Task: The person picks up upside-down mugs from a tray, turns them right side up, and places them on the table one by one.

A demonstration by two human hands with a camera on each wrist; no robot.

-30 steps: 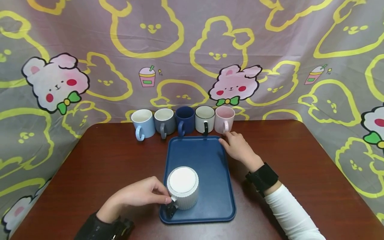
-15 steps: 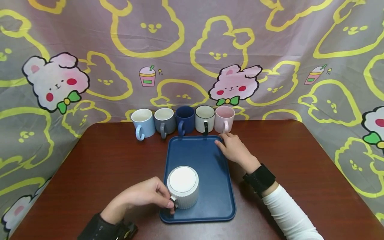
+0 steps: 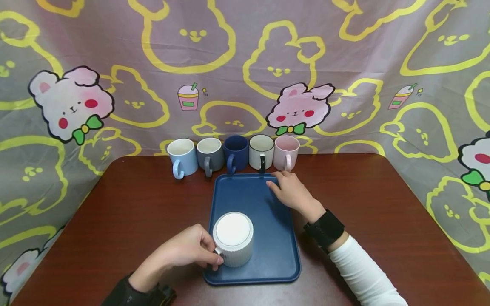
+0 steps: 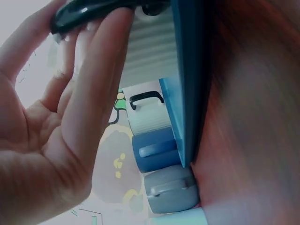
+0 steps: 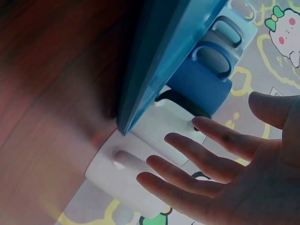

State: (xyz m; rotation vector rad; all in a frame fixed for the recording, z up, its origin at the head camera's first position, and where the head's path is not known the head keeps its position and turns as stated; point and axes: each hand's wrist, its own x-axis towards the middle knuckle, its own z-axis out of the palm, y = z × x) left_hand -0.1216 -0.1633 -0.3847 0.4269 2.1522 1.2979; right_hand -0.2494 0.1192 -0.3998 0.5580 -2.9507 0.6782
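Note:
An upside-down white ribbed mug (image 3: 234, 253) stands on the near left part of the blue tray (image 3: 273, 255). My left hand (image 3: 187, 248) pinches its black handle (image 4: 89, 13) between thumb and fingers, as the left wrist view shows up close. Over the tray's far right corner hovers my right hand (image 3: 292, 191), fingers extended and spread, holding nothing. Just beyond its fingertips are a pink mug (image 3: 286, 148) and a white mug with a black handle (image 3: 260, 151); both stand upright with handles toward me.
The back row continues leftward with a navy mug (image 3: 236, 151), a grey mug (image 3: 212, 159) and a light blue mug (image 3: 185, 161), all close together beyond the tray's far edge. A patterned cloth (image 3: 229, 51) hangs behind the brown table (image 3: 352, 191).
My right hand has shifted left, from beside the pink mug's handle to over the tray's far corner. The left fingers have closed further round the mug's handle; the mug stays in place.

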